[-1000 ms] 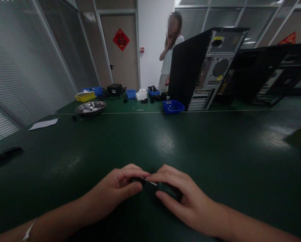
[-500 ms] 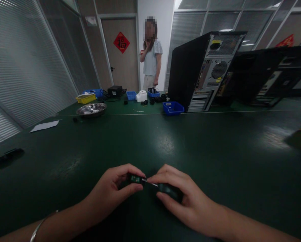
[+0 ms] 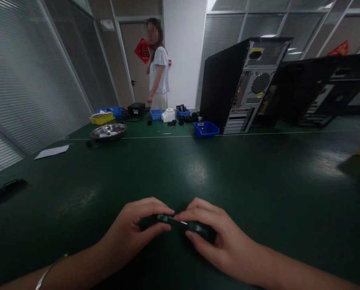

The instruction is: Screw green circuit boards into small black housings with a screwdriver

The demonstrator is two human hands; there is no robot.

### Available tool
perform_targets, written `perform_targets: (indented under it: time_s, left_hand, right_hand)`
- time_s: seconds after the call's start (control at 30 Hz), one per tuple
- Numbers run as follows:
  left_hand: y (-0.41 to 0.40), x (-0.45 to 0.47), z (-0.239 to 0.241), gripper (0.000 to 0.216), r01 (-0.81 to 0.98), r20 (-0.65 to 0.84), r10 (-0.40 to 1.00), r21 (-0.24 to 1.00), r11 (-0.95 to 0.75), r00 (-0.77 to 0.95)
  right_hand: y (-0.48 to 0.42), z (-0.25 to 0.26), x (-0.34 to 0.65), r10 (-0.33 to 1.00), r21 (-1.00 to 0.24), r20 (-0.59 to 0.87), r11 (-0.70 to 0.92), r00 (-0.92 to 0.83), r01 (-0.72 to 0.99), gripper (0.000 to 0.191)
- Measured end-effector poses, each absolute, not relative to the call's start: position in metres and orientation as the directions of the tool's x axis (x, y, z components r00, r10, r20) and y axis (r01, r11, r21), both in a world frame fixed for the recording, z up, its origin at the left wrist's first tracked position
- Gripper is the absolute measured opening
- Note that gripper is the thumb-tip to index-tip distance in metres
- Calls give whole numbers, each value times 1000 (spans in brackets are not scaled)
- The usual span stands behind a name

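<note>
Between the thumb and fingers of my left hand [image 3: 137,225] sits a small dark piece with a green circuit board [image 3: 163,218]. My right hand [image 3: 212,225] is closed around the dark handle of a screwdriver [image 3: 201,229]. The screwdriver's thin metal shaft points left, and its tip meets the right end of the small circuit board piece. My right index finger rests along the shaft, close to my left fingertips. Both hands are low over the green tabletop [image 3: 155,169]. Fingers hide part of the piece, and its exact kind is too small to tell.
Across the table stand a metal dish [image 3: 108,132], a blue bin [image 3: 206,129], a yellow tray [image 3: 101,118] and a black computer tower [image 3: 228,80]. White paper [image 3: 51,152] and a dark object [image 3: 6,190] lie at left. Beyond the table is a person [image 3: 158,72].
The person beyond the table has moved left, in front of the door, and turned. The small piece is tilted slightly differently in my left fingers. My hands stay nearly in place.
</note>
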State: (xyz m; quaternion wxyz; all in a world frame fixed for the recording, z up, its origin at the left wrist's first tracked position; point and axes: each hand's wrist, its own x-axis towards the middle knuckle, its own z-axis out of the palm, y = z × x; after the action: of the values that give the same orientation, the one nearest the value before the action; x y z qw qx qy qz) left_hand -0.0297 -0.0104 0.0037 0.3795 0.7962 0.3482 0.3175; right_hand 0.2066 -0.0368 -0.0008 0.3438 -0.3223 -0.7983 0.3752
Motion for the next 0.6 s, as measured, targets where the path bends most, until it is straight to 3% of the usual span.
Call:
perform_targets:
  time_s: [0.3,0.6]
  left_hand:
    - [-12,-29,-1,20,359,257,804,793,-492,536]
    - [-12,-28,6,17,338,192,831,848,-408,521]
  right_hand:
    - [-37,-2,208,780,-815,280,502,-559,291,36]
    - [-36,-2,206,768,-823,308,511,-562,247,36]
